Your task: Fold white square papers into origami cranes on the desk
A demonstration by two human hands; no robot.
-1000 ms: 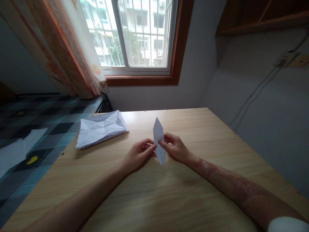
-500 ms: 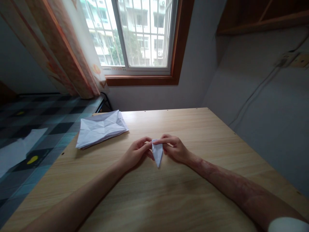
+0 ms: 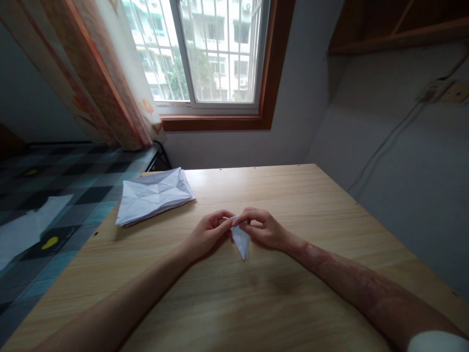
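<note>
Pinching a small white folded paper (image 3: 241, 240) between them, the person's two hands meet over the tabletop (image 3: 234, 308) in the head view, and the folded paper serves as the landmark for everything else. At its left upper edge, the left hand (image 3: 210, 233) grips with thumb and fingertips. At its upper right, the right hand (image 3: 264, 227) grasps too, its bent index finger laid along the top edge and its thumb against the upper face. Both hands touch the paper, so neither is clearly nearer, though the right covers more of it. The visible long axis runs from the fingers down toward the person, tapering to a narrow point that leans slightly right and lies free of both hands. Whether that tip rests on the wood or hangs just above it cannot be told.

Left of the folded paper and farther from the person, well apart from it, lies a stack of creased white sheets (image 3: 156, 195). Farther left, loose paper (image 3: 31, 227) lies on a checked bed (image 3: 91, 198).
</note>
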